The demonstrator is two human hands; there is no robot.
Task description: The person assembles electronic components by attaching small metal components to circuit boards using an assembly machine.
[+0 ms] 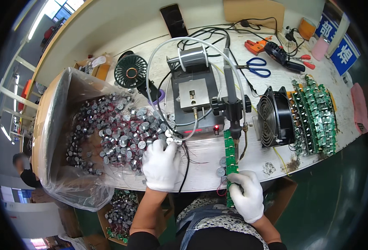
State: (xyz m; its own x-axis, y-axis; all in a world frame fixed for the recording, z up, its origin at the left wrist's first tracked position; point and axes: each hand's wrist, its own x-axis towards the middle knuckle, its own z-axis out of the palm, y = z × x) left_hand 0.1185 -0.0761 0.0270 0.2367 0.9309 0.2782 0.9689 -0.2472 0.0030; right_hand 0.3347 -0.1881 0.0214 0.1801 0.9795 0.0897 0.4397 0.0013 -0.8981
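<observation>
My right hand (246, 196), in a white glove, pinches the lower part of a long green circuit board strip (231, 156) between thumb and fingers. The strip runs up under the tip of a soldering iron (235, 127) held in a stand. Two small round motors with red wires (221, 171) lie just left of the strip. My left hand (162, 164), also gloved in white, is at the right edge of a heap of small silver motors (123, 143). Its fingers curl downward, and what they hold, if anything, is hidden.
Behind the strip stands a solder feeder (196, 89) with a wire spool. A black fan (273, 118) and stacked green boards (315, 118) are to the right. A plastic-lined carton (50, 137) is at left. Blue-handled scissors (256, 67) and cables lie at the back.
</observation>
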